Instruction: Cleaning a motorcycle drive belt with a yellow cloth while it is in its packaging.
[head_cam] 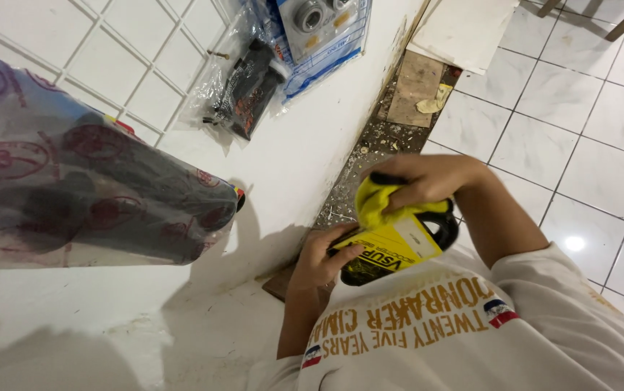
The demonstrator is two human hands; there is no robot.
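Yellow cloth (378, 203), bunched and crumpled, pressed onto top of black tool (399, 250) under right hand (428, 181). Tool black, glossy, rounded at right end, with big yellow label and white patch on upper face; lying tilted, held in mid-air close to chest, over edge of white desk (275, 152). Gripped at left end by left hand (323, 257), thumb across label. Rest of tool body hidden by cloth and hands.

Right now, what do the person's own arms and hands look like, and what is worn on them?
Both hands, left and right, are bare: no gloves, rings or watch visible. The forearms are uncovered. A white short-sleeved shirt with gold lettering and small red, white and blue marks covers the upper arms.
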